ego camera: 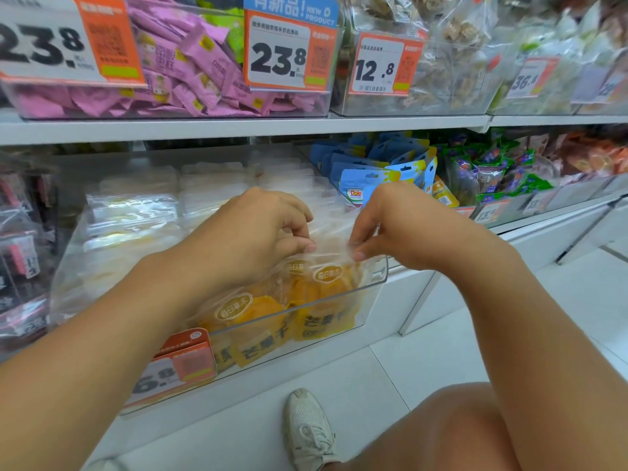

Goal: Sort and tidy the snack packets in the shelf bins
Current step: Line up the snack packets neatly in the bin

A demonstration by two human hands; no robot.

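Note:
A clear plastic bin (375, 283) on the lower shelf holds several clear packets of dried mango (265, 311) with yellow labels. My left hand (258, 229) and my right hand (390, 222) reach into its front part, close together. Each pinches the clear top edge of the upright mango packets (328, 275) between thumb and fingertips. Further back in the same bin lie flat rows of pale clear packets (136, 212).
Blue Dole pouches (380, 164) and green packets (499, 171) fill the bins to the right. Pink packets (190, 62) sit in a bin on the upper shelf behind price tags (278, 59). My knee and a white shoe (307, 430) are on the white floor below.

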